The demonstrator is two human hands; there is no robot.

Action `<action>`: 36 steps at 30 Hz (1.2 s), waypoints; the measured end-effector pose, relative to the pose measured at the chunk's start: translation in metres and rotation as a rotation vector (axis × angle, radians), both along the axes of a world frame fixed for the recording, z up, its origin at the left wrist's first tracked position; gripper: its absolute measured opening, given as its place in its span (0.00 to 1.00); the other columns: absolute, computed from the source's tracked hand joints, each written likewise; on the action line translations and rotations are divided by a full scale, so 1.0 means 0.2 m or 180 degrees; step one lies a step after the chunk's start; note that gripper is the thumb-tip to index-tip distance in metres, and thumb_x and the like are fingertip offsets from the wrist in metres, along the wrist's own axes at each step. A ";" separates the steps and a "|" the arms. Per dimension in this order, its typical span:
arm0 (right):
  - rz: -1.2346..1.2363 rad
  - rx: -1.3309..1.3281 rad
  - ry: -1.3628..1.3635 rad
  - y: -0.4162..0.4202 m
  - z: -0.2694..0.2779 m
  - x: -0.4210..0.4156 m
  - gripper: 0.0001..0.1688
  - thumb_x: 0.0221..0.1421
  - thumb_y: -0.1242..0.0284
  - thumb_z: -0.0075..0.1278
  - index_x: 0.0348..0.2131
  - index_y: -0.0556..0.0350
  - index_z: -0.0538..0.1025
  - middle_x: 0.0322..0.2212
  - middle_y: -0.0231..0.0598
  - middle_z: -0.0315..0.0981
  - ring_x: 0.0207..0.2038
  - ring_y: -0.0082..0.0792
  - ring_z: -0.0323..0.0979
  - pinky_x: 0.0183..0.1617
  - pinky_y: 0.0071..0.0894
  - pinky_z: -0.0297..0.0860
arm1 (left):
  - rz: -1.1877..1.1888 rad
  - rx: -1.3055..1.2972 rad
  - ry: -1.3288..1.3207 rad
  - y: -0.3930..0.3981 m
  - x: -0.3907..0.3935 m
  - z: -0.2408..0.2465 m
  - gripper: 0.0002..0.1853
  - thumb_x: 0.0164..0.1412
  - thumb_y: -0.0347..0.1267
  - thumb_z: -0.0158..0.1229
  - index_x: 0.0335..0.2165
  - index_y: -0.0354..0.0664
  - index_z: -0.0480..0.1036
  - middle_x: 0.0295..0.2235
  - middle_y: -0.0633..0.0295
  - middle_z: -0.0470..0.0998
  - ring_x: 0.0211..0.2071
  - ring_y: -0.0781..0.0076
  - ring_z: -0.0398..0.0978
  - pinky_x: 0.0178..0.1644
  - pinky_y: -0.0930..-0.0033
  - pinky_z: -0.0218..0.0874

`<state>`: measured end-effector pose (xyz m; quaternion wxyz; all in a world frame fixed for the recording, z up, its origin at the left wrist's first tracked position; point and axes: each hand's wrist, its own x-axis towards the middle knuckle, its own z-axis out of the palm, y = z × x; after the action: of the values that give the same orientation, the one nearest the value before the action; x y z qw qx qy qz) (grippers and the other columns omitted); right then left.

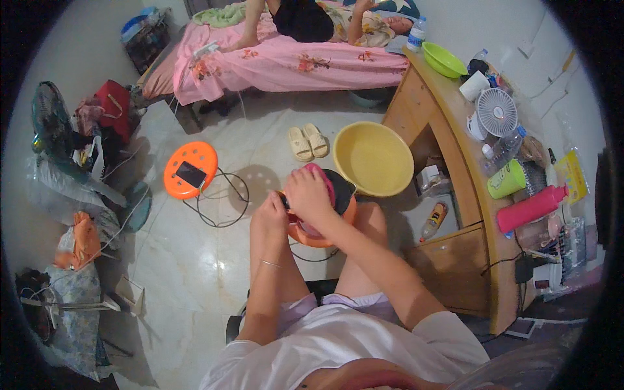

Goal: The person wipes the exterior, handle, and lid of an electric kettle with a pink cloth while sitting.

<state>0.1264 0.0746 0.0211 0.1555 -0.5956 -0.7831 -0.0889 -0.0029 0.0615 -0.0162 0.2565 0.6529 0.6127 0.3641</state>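
Before my knees, an orange plastic stool (316, 240) bears a dark round object (344, 189), perhaps a pan or pot; my arms hide much of it. My left hand (271, 212) grips a small dark part at its left edge, like a handle. Over the same object lies my right hand (308, 192), fingers curled on a pink, cloth-like piece (325, 179). What is beneath the right palm is hidden.
Just beyond stands a large yellow basin (373, 158), with cream slippers (308, 142) beside it. To the left, another orange stool (194, 152) carries a phone (190, 174). A cluttered wooden desk (487, 209) runs along the right. A person lies on the pink-covered bed (292, 73).
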 end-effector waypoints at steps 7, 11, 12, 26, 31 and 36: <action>0.0295 0.0356 0.0564 -0.18 -0.04 0.16 0.24 0.57 0.70 0.45 0.53 0.57 0.72 0.55 0.45 0.70 0.60 0.44 0.64 0.64 0.55 0.55 | 0.0106 -0.0122 -0.0092 0.01 -0.01 -0.03 0.27 0.70 0.43 0.32 0.34 0.38 0.76 0.31 0.45 0.79 0.34 0.41 0.76 0.37 0.48 0.66; -0.0566 -0.0148 0.1534 -0.01 0.00 0.37 0.15 0.58 0.69 0.45 0.42 0.55 0.76 0.40 0.43 0.78 0.44 0.44 0.76 0.54 0.53 0.66 | 0.0064 -0.0534 -0.0360 -0.05 0.04 0.12 0.27 0.70 0.43 0.32 0.33 0.38 0.75 0.27 0.48 0.80 0.32 0.44 0.78 0.36 0.50 0.66; -0.0670 -0.0291 0.1112 0.03 0.00 0.38 0.14 0.58 0.69 0.45 0.40 0.55 0.77 0.37 0.43 0.78 0.41 0.44 0.77 0.52 0.54 0.67 | 0.0085 -0.0624 -0.0489 -0.05 0.05 0.12 0.27 0.70 0.43 0.32 0.33 0.38 0.75 0.26 0.48 0.80 0.32 0.45 0.78 0.35 0.50 0.66; 0.0413 0.1082 0.0581 -0.07 -0.11 0.22 0.17 0.57 0.68 0.45 0.40 0.61 0.77 0.40 0.50 0.75 0.50 0.46 0.70 0.60 0.49 0.62 | 0.0007 -0.0281 -0.0581 0.01 0.06 -0.03 0.26 0.70 0.42 0.31 0.34 0.37 0.73 0.31 0.43 0.79 0.34 0.41 0.77 0.37 0.48 0.66; -0.0666 -0.0373 0.0670 0.15 0.02 0.29 0.13 0.54 0.69 0.47 0.33 0.58 0.79 0.30 0.42 0.77 0.33 0.45 0.77 0.42 0.58 0.70 | 0.0024 -0.0701 -0.0764 0.01 0.06 0.03 0.26 0.71 0.41 0.31 0.34 0.36 0.73 0.30 0.45 0.79 0.34 0.44 0.78 0.37 0.50 0.67; -0.0195 -0.0715 -0.0215 0.09 0.07 -0.03 0.14 0.53 0.67 0.47 0.33 0.55 0.80 0.33 0.42 0.78 0.40 0.44 0.77 0.49 0.57 0.67 | 0.0136 -0.0189 -0.0572 0.03 0.03 -0.06 0.24 0.70 0.41 0.34 0.33 0.35 0.72 0.29 0.42 0.79 0.34 0.42 0.77 0.36 0.50 0.67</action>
<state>0.1204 0.0930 0.0346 0.0586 -0.6296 -0.7743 -0.0253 0.0028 0.0680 -0.0281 0.3218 0.5965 0.6115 0.4082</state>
